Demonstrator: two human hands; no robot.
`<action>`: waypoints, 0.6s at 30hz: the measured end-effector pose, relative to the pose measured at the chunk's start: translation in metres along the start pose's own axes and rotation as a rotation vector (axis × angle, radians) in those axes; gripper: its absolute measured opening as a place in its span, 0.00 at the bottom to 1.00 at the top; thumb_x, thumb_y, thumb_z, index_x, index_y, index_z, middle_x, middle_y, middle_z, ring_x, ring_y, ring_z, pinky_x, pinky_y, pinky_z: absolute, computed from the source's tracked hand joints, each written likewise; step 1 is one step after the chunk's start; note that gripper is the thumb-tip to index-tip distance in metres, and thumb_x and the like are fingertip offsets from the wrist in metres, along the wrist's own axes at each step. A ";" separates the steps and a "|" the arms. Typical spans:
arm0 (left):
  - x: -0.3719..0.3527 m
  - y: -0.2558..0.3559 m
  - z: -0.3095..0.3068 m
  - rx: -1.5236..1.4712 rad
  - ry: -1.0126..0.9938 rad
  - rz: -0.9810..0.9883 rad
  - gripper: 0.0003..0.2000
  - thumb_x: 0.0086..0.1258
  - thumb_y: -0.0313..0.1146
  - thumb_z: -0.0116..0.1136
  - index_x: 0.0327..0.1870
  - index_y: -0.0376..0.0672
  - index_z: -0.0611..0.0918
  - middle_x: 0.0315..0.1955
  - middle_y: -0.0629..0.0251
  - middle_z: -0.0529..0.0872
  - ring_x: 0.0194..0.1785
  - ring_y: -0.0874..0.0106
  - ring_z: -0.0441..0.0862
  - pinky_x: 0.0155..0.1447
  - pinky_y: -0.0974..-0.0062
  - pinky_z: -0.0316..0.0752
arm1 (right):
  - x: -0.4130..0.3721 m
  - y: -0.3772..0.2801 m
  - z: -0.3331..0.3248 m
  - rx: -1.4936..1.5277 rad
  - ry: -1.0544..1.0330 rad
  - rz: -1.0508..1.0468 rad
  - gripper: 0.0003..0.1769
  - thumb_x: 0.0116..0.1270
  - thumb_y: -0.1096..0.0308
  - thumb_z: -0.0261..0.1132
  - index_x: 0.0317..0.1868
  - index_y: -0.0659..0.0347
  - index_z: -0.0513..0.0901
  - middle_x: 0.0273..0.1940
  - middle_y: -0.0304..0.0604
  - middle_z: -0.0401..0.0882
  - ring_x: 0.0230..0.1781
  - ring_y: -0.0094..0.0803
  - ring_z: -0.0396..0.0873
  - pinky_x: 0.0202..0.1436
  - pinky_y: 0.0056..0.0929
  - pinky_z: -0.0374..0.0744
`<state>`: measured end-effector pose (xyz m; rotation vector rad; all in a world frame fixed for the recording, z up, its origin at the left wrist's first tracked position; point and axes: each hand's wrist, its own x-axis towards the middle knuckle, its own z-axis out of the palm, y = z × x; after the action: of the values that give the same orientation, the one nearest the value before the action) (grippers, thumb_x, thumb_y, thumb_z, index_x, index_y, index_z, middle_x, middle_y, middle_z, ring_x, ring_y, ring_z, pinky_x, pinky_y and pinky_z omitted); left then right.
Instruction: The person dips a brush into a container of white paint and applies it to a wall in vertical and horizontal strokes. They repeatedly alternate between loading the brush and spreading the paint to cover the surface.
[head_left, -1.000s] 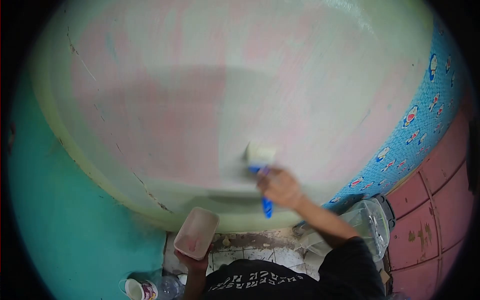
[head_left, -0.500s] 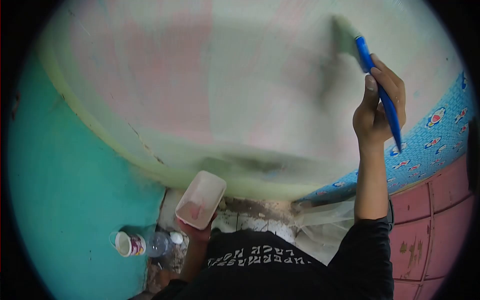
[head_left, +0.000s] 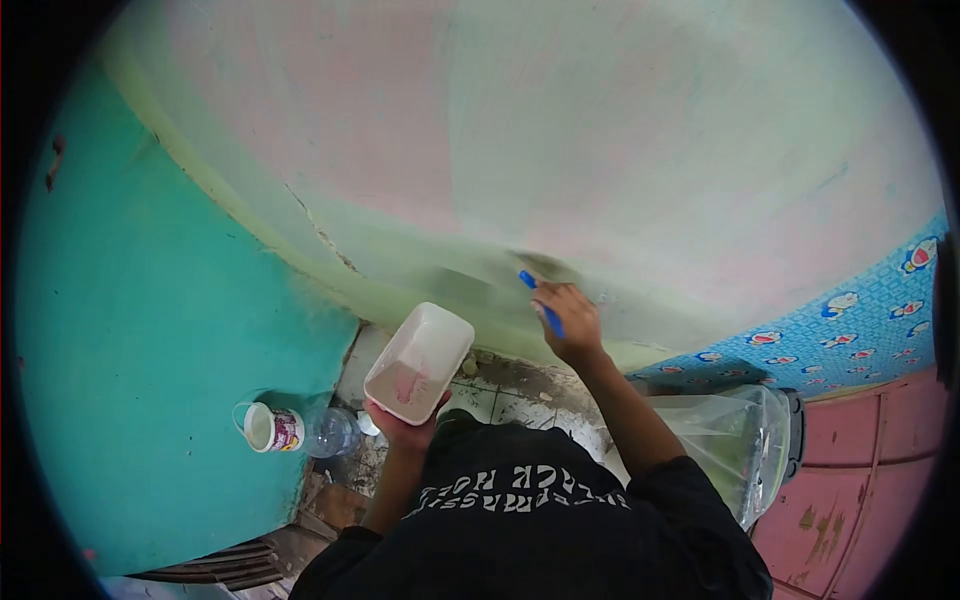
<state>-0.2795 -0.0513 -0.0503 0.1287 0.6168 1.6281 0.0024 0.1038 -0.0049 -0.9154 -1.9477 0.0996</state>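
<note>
Fingers wrapped round its blue handle, my right hand [head_left: 572, 322] holds a paintbrush [head_left: 527, 279] low against the pink and pale-green wall [head_left: 640, 130]. The brush's upper end points up and left, close to the wall, and its bristles blur into a dark shadow there. Lower left, my left hand [head_left: 404, 428] grips the bottom end of a white rectangular tub [head_left: 440, 332] from below. The tub is tilted, and some pinkish-white residue shows inside it.
A teal wall [head_left: 180, 340] stands at left, with a small white bucket [head_left: 260, 428] and a clear plastic bottle [head_left: 335, 432] beside it. Dirty tiles [head_left: 515, 405] lie below. At right are a plastic-covered object [head_left: 715, 440], patterned blue covering [head_left: 800, 345] and pink panels [head_left: 850, 480].
My right hand has come down and left with the paintbrush, from high on the wall to its lower part. The view has shifted; my left hand still holds the tub.
</note>
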 end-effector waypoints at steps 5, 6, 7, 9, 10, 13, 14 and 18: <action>0.019 0.001 -0.032 0.037 -0.136 0.038 0.37 0.76 0.65 0.42 0.78 0.50 0.69 0.72 0.51 0.74 0.70 0.40 0.77 0.56 0.30 0.86 | -0.010 -0.027 -0.009 0.314 0.294 0.270 0.07 0.74 0.78 0.66 0.51 0.66 0.84 0.52 0.55 0.88 0.49 0.43 0.87 0.52 0.39 0.86; 0.023 0.003 -0.033 0.022 -0.143 0.024 0.37 0.76 0.65 0.41 0.78 0.49 0.69 0.72 0.50 0.74 0.69 0.40 0.78 0.56 0.30 0.85 | -0.015 -0.031 -0.009 0.382 0.336 0.325 0.08 0.77 0.77 0.64 0.53 0.68 0.82 0.54 0.57 0.87 0.50 0.41 0.87 0.53 0.38 0.87; 0.029 0.008 -0.026 -0.078 -0.155 -0.033 0.37 0.76 0.65 0.42 0.78 0.49 0.69 0.72 0.50 0.74 0.69 0.39 0.78 0.57 0.29 0.85 | -0.016 -0.037 -0.008 0.451 0.377 0.382 0.10 0.79 0.75 0.62 0.56 0.69 0.81 0.55 0.58 0.86 0.50 0.39 0.87 0.53 0.37 0.87; 0.039 0.019 -0.014 -0.135 -0.090 -0.093 0.37 0.77 0.63 0.41 0.79 0.45 0.69 0.73 0.48 0.74 0.67 0.39 0.80 0.56 0.29 0.85 | -0.008 -0.057 -0.013 0.541 0.420 0.503 0.11 0.81 0.74 0.59 0.58 0.70 0.78 0.57 0.58 0.85 0.50 0.36 0.87 0.52 0.34 0.88; 0.047 0.019 -0.021 -0.139 -0.076 -0.098 0.37 0.77 0.63 0.41 0.79 0.45 0.69 0.73 0.48 0.74 0.67 0.39 0.80 0.55 0.29 0.85 | -0.001 -0.068 -0.016 0.587 0.442 0.563 0.12 0.82 0.73 0.58 0.59 0.71 0.77 0.58 0.58 0.85 0.49 0.35 0.87 0.52 0.33 0.88; 0.072 0.029 -0.034 -0.084 -0.097 -0.110 0.39 0.77 0.63 0.40 0.79 0.42 0.69 0.73 0.50 0.75 0.71 0.43 0.77 0.63 0.33 0.81 | 0.018 -0.094 -0.010 0.702 0.483 0.628 0.11 0.80 0.78 0.60 0.57 0.74 0.77 0.54 0.59 0.85 0.49 0.37 0.88 0.49 0.31 0.91; 0.074 0.038 -0.022 -0.026 -0.115 -0.097 0.39 0.77 0.63 0.40 0.79 0.41 0.69 0.73 0.50 0.75 0.72 0.45 0.76 0.67 0.36 0.78 | 0.026 -0.104 -0.004 0.712 0.446 0.622 0.10 0.80 0.78 0.60 0.57 0.74 0.77 0.54 0.59 0.84 0.49 0.37 0.88 0.48 0.31 0.92; 0.087 0.071 0.001 -0.009 -0.211 -0.114 0.36 0.80 0.57 0.32 0.80 0.41 0.68 0.75 0.52 0.74 0.78 0.53 0.71 0.81 0.50 0.64 | 0.053 -0.143 0.026 0.705 0.301 0.615 0.08 0.81 0.76 0.60 0.55 0.70 0.77 0.53 0.57 0.86 0.45 0.34 0.88 0.41 0.30 0.92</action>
<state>-0.3568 0.0298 -0.0405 0.2512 0.4469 1.4835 -0.1122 0.0426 0.0797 -0.9339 -1.1575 0.8894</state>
